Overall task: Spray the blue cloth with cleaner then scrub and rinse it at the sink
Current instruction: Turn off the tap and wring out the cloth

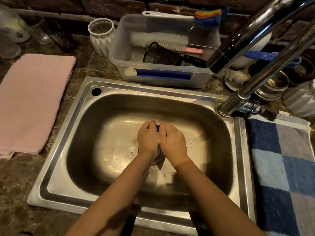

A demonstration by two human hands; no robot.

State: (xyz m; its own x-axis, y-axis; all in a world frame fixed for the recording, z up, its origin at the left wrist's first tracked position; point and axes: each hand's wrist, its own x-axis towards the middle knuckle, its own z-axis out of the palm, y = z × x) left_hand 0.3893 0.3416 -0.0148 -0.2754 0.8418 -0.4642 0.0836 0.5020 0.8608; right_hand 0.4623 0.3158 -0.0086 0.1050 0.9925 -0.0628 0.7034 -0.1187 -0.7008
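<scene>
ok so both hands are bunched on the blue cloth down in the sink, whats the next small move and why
Probably keep rubbing the blue cloth between the left hand and right hand. Only a sliver of cloth shows between them, with suds at the knuckles, and no water visibly runs from the faucet, so rinsing looks premature.

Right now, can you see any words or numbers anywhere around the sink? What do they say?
No text here can be read.
White bottle, far left on the counter: dark and green marks, too blurred to read.
Clear plastic tub: a blue strip on its front, no words visible.
Faucet and sink: no markings visible.
</scene>
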